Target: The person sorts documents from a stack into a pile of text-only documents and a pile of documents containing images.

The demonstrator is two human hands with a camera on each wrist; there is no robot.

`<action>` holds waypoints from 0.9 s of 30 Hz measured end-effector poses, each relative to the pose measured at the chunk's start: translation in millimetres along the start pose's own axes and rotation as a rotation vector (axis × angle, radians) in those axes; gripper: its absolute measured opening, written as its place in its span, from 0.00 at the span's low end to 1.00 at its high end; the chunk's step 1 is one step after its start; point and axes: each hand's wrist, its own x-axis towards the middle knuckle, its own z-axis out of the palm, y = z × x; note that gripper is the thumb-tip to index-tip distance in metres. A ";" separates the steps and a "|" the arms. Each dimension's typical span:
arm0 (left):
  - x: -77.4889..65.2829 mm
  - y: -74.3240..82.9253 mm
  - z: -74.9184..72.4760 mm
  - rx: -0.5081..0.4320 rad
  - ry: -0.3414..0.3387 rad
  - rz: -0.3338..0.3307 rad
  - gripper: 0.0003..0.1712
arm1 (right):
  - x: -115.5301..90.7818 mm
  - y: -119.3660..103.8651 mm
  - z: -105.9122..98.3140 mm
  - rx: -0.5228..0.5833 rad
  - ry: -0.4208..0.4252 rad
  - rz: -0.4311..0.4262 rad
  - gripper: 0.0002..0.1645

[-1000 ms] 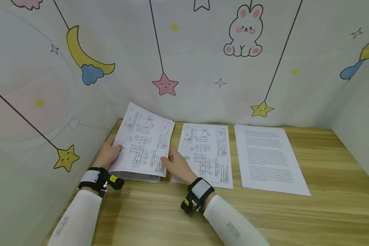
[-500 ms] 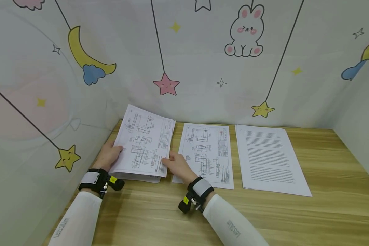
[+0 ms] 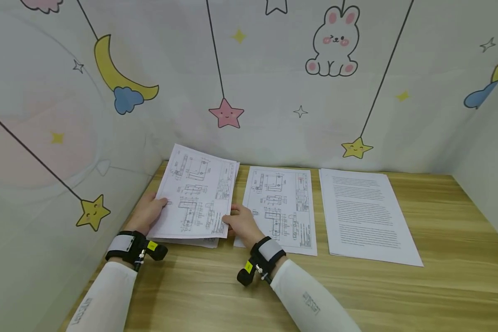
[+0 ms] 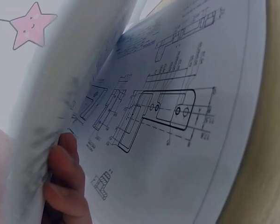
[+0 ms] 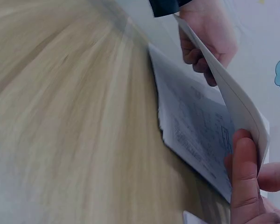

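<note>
In the head view, raised sheets (image 3: 197, 193) printed with technical drawings lean at the far left, held at both sides. My left hand (image 3: 147, 213) grips their left edge, thumb on top; in the left wrist view its fingers (image 4: 67, 177) curl behind the paper. My right hand (image 3: 245, 223) pinches the lower right edge; the right wrist view shows the paper between its thumb and fingers (image 5: 245, 172). Beneath the raised sheets, more drawing sheets (image 5: 191, 126) lie on the table, mostly hidden from the head view.
A drawing sheet (image 3: 292, 221) lies flat in the middle, partly under my right wrist. Farther right is a stack of text pages (image 3: 363, 216). The wooden table (image 3: 207, 286) meets a cartoon-printed curtain (image 3: 269, 133) behind and at the sides.
The raised sheets have come down slightly. My right hand has closed its thumb and fingers on their right edge. My left hand keeps its grip.
</note>
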 end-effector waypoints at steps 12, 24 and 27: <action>5.4 -4.0 -2.4 0.048 0.020 -0.035 0.39 | -1.7 -1.2 5.2 -0.165 0.064 -0.113 0.32; 3.0 -3.1 -4.9 0.022 0.007 -0.025 0.38 | -8.9 -4.4 7.3 -0.229 0.037 -0.229 0.28; 6.4 -6.0 -4.1 -0.001 0.012 -0.044 0.38 | -8.8 -3.7 7.0 -0.225 0.031 -0.230 0.29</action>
